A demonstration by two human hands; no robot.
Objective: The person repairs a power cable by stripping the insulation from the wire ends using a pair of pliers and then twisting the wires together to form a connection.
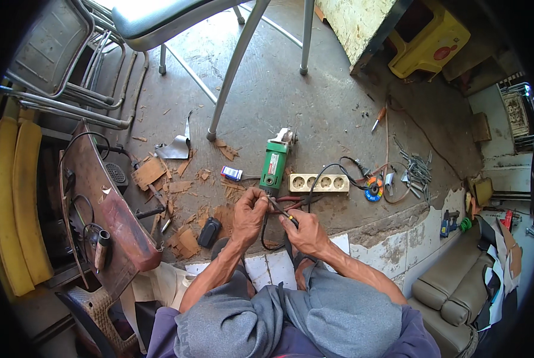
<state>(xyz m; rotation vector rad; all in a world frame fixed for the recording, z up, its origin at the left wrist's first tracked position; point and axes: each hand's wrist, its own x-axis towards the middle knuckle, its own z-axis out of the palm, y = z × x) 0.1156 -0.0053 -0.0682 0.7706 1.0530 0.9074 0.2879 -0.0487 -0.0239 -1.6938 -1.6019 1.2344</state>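
Observation:
My left hand (249, 215) is closed at the rear end of a green angle grinder (274, 164), fingers pinched on something too small to make out. My right hand (305, 232) grips a slim tool with a black-and-yellow handle (290, 219), apparently a screwdriver, its tip beside the left fingertips. Red-handled tools (296, 199) lie just behind the hands. A white power strip (319, 182) is right of the grinder, with black cables around it. A black plastic piece (209, 232) and a small blue-and-white box (231, 173) lie to the left.
Chair legs (222, 101) stand ahead, folded chairs (43, 56) at left. Torn brown scraps (148, 174) litter the floor. Scattered metal bits (416, 173), a coloured disc (373, 189) and an orange-handled screwdriver (380, 116) are at right. Padded cushions (446, 280) sit lower right, a yellow stool (422, 45) upper right.

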